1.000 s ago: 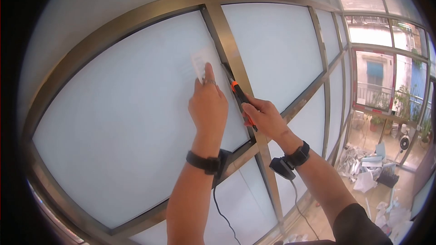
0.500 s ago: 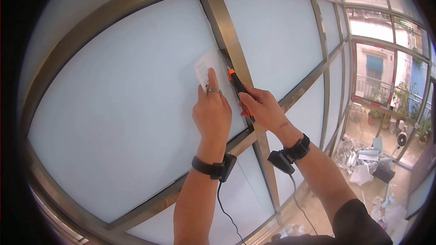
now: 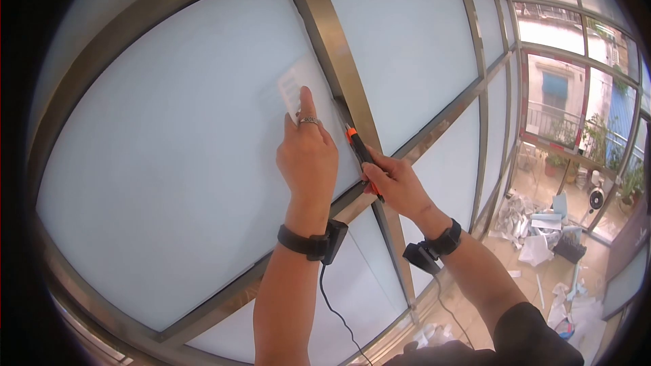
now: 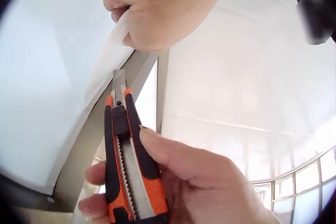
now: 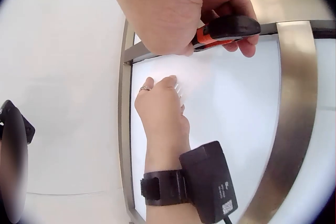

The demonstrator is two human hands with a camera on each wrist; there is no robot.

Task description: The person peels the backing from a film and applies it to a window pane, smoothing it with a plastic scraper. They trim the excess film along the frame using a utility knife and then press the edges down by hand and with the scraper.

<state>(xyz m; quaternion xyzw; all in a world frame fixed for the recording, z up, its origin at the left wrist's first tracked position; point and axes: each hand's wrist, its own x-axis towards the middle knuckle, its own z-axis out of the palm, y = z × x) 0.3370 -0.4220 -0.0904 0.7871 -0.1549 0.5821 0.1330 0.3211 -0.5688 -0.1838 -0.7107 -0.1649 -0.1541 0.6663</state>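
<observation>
My left hand (image 3: 308, 156), a ring on one finger, grips a thin white slotted scraper (image 3: 290, 88) flat against the frosted pane (image 3: 163, 156). Its index finger lies extended over the scraper. My right hand (image 3: 400, 188) holds an orange and black utility knife (image 3: 361, 146) just to the right. In the left wrist view the knife's blade (image 4: 119, 79) is slid out, its tip at the seam between the pane and the bronze metal frame (image 3: 330, 27). Thumb on one side and fingers on the other clasp the knife's handle (image 4: 142, 182).
Both wrists wear black straps with cameras (image 3: 420, 256) and trailing cables. More framed panes (image 3: 400, 34) run off to the right. Crumpled white sheets (image 3: 536, 247) and a dark crate (image 3: 569, 247) lie on the floor below, near a small fan (image 3: 596, 198) and balcony plants.
The knife has slid down along the frame, closer to the pane's lower corner. My left hand with the scraper has shifted slightly beside it. The head view has tilted a little.
</observation>
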